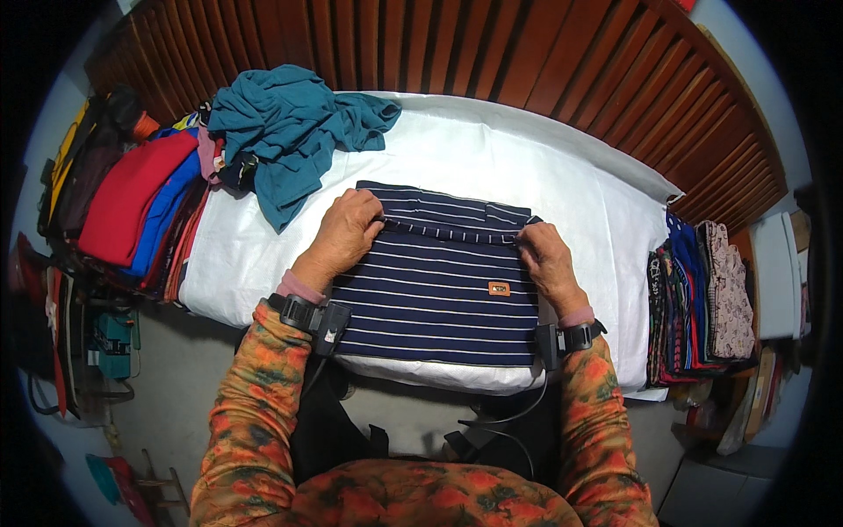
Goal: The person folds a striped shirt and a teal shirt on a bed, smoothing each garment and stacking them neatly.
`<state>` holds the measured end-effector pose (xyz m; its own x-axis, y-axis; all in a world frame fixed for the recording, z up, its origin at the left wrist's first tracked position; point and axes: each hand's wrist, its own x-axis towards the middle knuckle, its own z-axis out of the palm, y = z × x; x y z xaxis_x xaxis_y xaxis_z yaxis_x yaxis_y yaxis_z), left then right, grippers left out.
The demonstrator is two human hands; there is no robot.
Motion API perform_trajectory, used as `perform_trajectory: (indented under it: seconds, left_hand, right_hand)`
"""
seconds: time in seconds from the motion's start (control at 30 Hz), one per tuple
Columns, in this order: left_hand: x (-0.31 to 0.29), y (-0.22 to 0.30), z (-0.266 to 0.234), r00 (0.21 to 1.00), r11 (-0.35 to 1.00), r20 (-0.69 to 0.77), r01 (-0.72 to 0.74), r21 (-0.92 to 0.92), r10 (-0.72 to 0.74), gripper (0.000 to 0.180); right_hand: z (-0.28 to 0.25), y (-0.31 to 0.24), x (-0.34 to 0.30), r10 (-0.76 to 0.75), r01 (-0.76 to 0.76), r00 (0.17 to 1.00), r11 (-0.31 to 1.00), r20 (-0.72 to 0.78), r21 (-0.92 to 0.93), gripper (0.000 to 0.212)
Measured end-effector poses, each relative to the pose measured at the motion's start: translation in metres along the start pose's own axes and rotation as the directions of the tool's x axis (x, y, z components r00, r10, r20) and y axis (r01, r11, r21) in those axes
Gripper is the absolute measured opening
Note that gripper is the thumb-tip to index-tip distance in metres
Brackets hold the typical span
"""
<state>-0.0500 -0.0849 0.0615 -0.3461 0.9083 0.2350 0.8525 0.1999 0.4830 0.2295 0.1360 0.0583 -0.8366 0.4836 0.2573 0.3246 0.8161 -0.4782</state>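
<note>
A navy striped shirt, folded into a rough rectangle, lies flat on the white sheet in front of me. It has thin white stripes and a small orange-brown patch. Across its upper part runs a narrow band of the same cloth with its stripes turned crosswise. My left hand pinches the left end of this band, fingers closed on the fabric. At the band's right end, my right hand grips the cloth in the same way. Some fabric extends beyond the band, toward the far side.
A crumpled teal garment lies at the back left. Folded clothes are piled at the left, and another row of folded clothes stands at the right. A slatted wooden headboard borders the far side of the white sheet.
</note>
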Motion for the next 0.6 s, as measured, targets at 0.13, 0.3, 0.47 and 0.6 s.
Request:
perform_trajectory:
  seconds: [0.13, 0.3, 0.47, 0.6]
  left_hand:
    - [0.005, -0.004, 0.003, 0.998, 1.000, -0.064, -0.020, -0.001, 0.020, 0.011]
    - [0.024, -0.013, 0.009, 0.985, 0.999, -0.171, -0.018, 0.042, 0.025, 0.012]
    - [0.047, -0.030, 0.023, 0.984, 0.992, -0.176, 0.032, 0.125, -0.010, 0.014]
    - [0.059, -0.041, 0.037, 0.984, 0.980, -0.178, 0.062, 0.187, -0.029, 0.017]
  right_hand:
    - [-0.002, 0.000, 0.004, -0.023, 0.029, 0.990, 0.999, -0.138, 0.037, 0.022]
    - [0.000, 0.004, 0.020, -0.030, 0.020, 0.977, 0.999, -0.211, -0.048, 0.018]
    - [0.011, 0.012, 0.044, -0.060, -0.009, 0.969, 0.961, -0.238, -0.277, 0.013]
    - [0.023, 0.024, 0.062, 0.111, -0.147, 0.987, 0.911, -0.113, -0.385, 0.015]
